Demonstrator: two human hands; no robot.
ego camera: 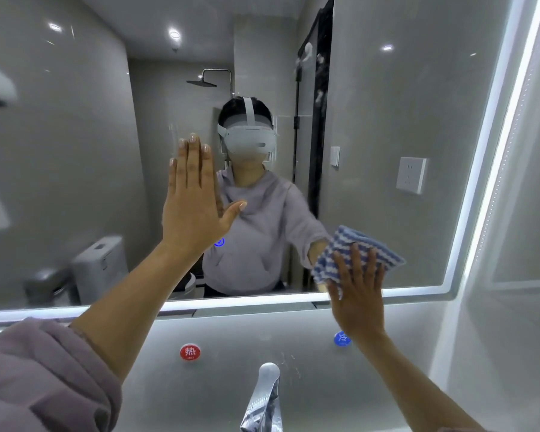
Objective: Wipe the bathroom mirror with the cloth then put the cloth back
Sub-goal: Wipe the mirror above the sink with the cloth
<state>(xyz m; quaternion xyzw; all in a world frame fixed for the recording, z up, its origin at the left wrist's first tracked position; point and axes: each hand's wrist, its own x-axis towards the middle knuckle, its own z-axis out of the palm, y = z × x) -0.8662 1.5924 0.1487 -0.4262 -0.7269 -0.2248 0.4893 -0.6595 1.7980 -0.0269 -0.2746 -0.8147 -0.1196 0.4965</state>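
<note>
The bathroom mirror fills most of the view, framed by a lit strip along its bottom and right edges. My left hand lies flat on the glass near the middle, fingers together and pointing up, holding nothing. My right hand presses a blue-and-white striped cloth against the lower right part of the mirror, just above the lit bottom edge. The cloth is bunched under my spread fingers. The reflection shows a person in a grey hoodie wearing a white headset.
A chrome tap rises at the bottom centre. On the wall panel below the mirror sit a red hot-water sticker and a blue cold-water sticker. A white wall socket and a toilet appear in the reflection.
</note>
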